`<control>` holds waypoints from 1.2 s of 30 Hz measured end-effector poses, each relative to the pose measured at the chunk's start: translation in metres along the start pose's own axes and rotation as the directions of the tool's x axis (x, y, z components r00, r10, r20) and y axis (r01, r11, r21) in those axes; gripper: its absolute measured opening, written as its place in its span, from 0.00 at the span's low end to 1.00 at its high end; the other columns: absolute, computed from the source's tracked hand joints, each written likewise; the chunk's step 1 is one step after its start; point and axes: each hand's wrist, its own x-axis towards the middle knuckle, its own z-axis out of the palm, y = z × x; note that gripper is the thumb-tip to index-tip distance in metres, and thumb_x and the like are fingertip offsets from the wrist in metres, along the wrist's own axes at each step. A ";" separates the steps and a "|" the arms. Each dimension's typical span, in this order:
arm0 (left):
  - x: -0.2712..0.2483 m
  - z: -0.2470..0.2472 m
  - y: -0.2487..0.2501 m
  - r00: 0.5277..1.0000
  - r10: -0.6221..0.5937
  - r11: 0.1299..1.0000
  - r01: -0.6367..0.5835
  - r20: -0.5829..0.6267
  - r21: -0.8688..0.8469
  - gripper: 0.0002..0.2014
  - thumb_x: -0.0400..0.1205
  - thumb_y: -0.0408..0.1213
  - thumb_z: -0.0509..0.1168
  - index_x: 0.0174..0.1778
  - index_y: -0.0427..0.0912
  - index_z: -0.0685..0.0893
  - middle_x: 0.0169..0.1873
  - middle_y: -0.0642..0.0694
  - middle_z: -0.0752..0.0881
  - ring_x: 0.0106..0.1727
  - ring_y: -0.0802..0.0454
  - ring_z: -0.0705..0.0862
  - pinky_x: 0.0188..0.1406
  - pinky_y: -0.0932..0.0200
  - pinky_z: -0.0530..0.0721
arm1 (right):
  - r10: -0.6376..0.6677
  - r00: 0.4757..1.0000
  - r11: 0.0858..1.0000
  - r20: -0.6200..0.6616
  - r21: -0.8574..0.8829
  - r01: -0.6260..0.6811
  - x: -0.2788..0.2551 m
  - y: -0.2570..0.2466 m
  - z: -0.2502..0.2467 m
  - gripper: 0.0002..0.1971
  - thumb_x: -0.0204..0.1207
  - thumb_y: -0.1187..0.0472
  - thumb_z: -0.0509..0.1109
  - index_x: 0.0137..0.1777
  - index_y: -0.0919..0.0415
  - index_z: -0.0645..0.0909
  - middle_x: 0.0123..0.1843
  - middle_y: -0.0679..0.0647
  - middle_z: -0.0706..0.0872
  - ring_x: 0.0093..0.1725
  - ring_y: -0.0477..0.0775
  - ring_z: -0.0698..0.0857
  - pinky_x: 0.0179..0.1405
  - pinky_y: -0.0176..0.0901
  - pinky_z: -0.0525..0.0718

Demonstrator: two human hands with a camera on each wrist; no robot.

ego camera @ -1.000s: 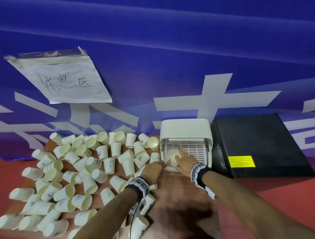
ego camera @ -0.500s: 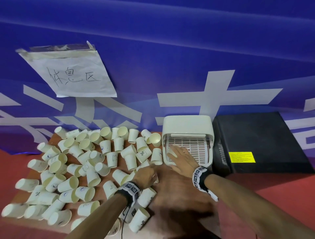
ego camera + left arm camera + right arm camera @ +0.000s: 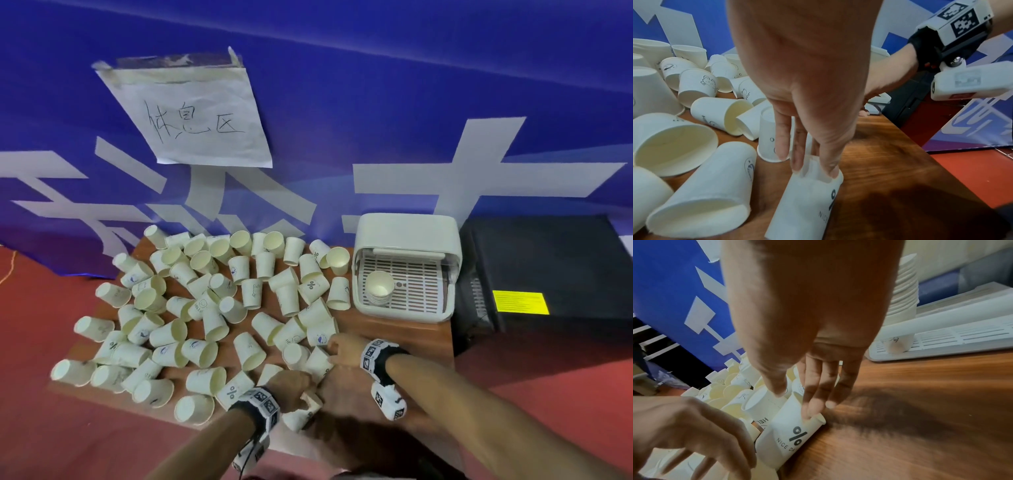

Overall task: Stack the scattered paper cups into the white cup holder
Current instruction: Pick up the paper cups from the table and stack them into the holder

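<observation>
Left hand (image 3: 803, 78) points fingers-down at the near edge of the brown wooden table (image 3: 404, 339), fingertips pinching the base rim of a tipped white paper cup printed "%" (image 3: 809, 203). Right hand (image 3: 809, 308) reaches down beside it, fingers curled onto a second "%" white paper cup (image 3: 791, 433) lying on its side, grasping it. The white plastic cup holder with slotted tray (image 3: 407, 240) stands at the table's far right corner, a stack of nested cups (image 3: 378, 289) inside. Half a second earlier the right hand lay at the holder's tray; both hands have since withdrawn toward the table's near edge.
</observation>
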 end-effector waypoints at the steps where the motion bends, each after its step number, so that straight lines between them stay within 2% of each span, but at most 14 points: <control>1: -0.001 0.003 0.001 1.000 -0.008 1.000 0.008 -0.005 -0.008 0.21 0.82 0.44 0.70 0.69 0.42 0.81 0.66 0.42 0.83 0.67 0.39 0.81 0.62 0.45 0.79 | 0.021 1.000 1.000 -0.005 0.020 -0.021 0.002 -0.001 0.002 0.20 0.79 0.47 0.73 0.66 0.56 0.80 0.61 0.54 0.87 0.54 0.54 0.86 0.48 0.42 0.79; 3: -0.003 0.005 0.004 1.000 -0.029 0.999 0.029 -0.006 -0.032 0.17 0.82 0.41 0.70 0.65 0.39 0.82 0.63 0.40 0.84 0.66 0.38 0.82 0.61 0.46 0.80 | 0.054 0.998 0.997 0.016 0.046 -0.055 0.004 -0.004 0.004 0.17 0.80 0.48 0.73 0.63 0.58 0.81 0.58 0.56 0.89 0.52 0.55 0.88 0.47 0.43 0.82; 6: -0.005 0.005 0.007 0.999 -0.048 0.993 0.047 0.002 -0.108 0.08 0.82 0.37 0.70 0.54 0.39 0.85 0.59 0.41 0.86 0.62 0.40 0.84 0.57 0.50 0.80 | 0.078 0.993 0.984 0.092 0.150 -0.092 0.003 -0.009 0.010 0.12 0.82 0.51 0.72 0.56 0.59 0.81 0.45 0.57 0.92 0.43 0.58 0.92 0.39 0.44 0.87; 8: -0.005 0.003 0.008 0.999 -0.054 0.986 0.054 0.003 -0.155 0.05 0.81 0.35 0.69 0.50 0.38 0.86 0.55 0.41 0.88 0.59 0.41 0.85 0.55 0.51 0.82 | 0.097 0.988 0.960 0.123 0.251 -0.126 0.001 -0.012 0.015 0.14 0.84 0.55 0.69 0.62 0.64 0.80 0.40 0.56 0.92 0.36 0.55 0.91 0.35 0.44 0.87; 10: -0.006 -0.001 0.009 0.999 -0.047 0.982 0.045 -0.010 -0.181 0.05 0.81 0.34 0.69 0.49 0.38 0.85 0.53 0.40 0.88 0.56 0.40 0.85 0.56 0.48 0.83 | 0.128 0.982 0.939 0.141 0.302 -0.166 -0.004 -0.019 0.018 0.16 0.86 0.57 0.67 0.66 0.68 0.77 0.40 0.55 0.91 0.33 0.51 0.88 0.33 0.41 0.86; 13: -0.005 -0.008 0.010 0.999 -0.020 0.982 0.011 -0.045 -0.187 0.05 0.81 0.38 0.70 0.48 0.39 0.85 0.52 0.40 0.87 0.55 0.40 0.84 0.55 0.46 0.83 | 0.140 0.978 0.941 0.152 0.289 -0.179 -0.007 -0.027 0.021 0.09 0.84 0.59 0.68 0.55 0.65 0.81 0.45 0.58 0.93 0.37 0.52 0.89 0.34 0.41 0.86; 16: -0.005 -0.017 0.014 0.998 -0.005 0.974 -0.010 -0.068 -0.228 0.05 0.81 0.38 0.72 0.47 0.40 0.87 0.51 0.42 0.88 0.53 0.41 0.85 0.51 0.51 0.82 | 0.116 0.990 0.953 0.085 0.270 -0.135 -0.006 -0.028 0.021 0.06 0.82 0.60 0.72 0.45 0.61 0.83 0.45 0.62 0.94 0.35 0.54 0.91 0.31 0.41 0.86; 19: -0.003 -0.029 0.018 0.994 -0.002 0.959 -0.029 -0.109 -0.281 0.05 0.80 0.39 0.73 0.47 0.42 0.87 0.50 0.44 0.88 0.52 0.43 0.86 0.52 0.52 0.83 | 0.070 0.997 0.956 -0.015 0.286 -0.063 -0.009 -0.025 0.005 0.09 0.77 0.59 0.77 0.50 0.65 0.87 0.41 0.63 0.93 0.39 0.58 0.94 0.32 0.41 0.87; 22: 0.001 -0.048 0.025 0.986 0.024 0.959 -0.070 -0.165 -0.276 0.06 0.81 0.40 0.72 0.49 0.43 0.87 0.49 0.45 0.89 0.51 0.45 0.86 0.49 0.55 0.82 | 0.008 0.993 0.935 -0.118 0.354 0.035 -0.018 -0.022 -0.021 0.11 0.74 0.55 0.81 0.47 0.63 0.87 0.37 0.56 0.91 0.32 0.47 0.88 0.31 0.35 0.84; 24: 0.005 -0.064 0.032 0.979 0.047 0.962 -0.098 -0.199 -0.256 0.08 0.81 0.41 0.72 0.51 0.42 0.87 0.49 0.45 0.89 0.51 0.46 0.86 0.46 0.58 0.79 | -0.012 0.972 0.919 -0.237 0.380 0.104 -0.025 -0.018 -0.036 0.13 0.72 0.51 0.83 0.42 0.59 0.85 0.34 0.49 0.87 0.33 0.45 0.85 0.37 0.38 0.84; 29: 0.022 -0.109 0.051 0.947 0.088 0.957 -0.166 -0.308 -0.239 0.06 0.83 0.43 0.67 0.47 0.43 0.81 0.42 0.45 0.87 0.42 0.45 0.84 0.44 0.48 0.84 | 0.058 0.852 0.821 -0.521 0.510 0.256 -0.049 -0.005 -0.077 0.17 0.68 0.51 0.85 0.37 0.58 0.81 0.27 0.47 0.76 0.30 0.45 0.73 0.38 0.40 0.75; 32: 0.030 -0.136 0.063 0.900 0.112 0.948 -0.224 -0.421 -0.225 0.05 0.84 0.43 0.65 0.48 0.46 0.77 0.39 0.49 0.85 0.39 0.48 0.82 0.41 0.49 0.83 | 0.194 0.752 0.719 -0.630 0.613 0.328 -0.070 0.004 -0.100 0.18 0.69 0.49 0.84 0.38 0.57 0.79 0.28 0.50 0.75 0.30 0.48 0.74 0.36 0.41 0.77; 34: 0.036 -0.154 0.073 0.846 0.116 0.951 -0.245 -0.520 -0.187 0.06 0.85 0.44 0.63 0.48 0.47 0.75 0.42 0.47 0.85 0.41 0.47 0.82 0.40 0.50 0.81 | 0.308 0.659 0.655 -0.686 0.655 0.376 -0.088 0.016 -0.111 0.17 0.72 0.51 0.83 0.42 0.62 0.80 0.32 0.54 0.78 0.31 0.49 0.77 0.34 0.36 0.79; 36: 0.042 -0.168 0.083 0.797 0.119 0.956 -0.252 -0.592 -0.147 0.06 0.85 0.44 0.62 0.50 0.46 0.75 0.46 0.46 0.85 0.44 0.46 0.83 0.39 0.52 0.80 | 0.430 0.529 0.623 -0.732 0.664 0.414 -0.105 0.031 -0.117 0.15 0.77 0.52 0.79 0.45 0.63 0.80 0.36 0.54 0.82 0.34 0.49 0.80 0.35 0.33 0.79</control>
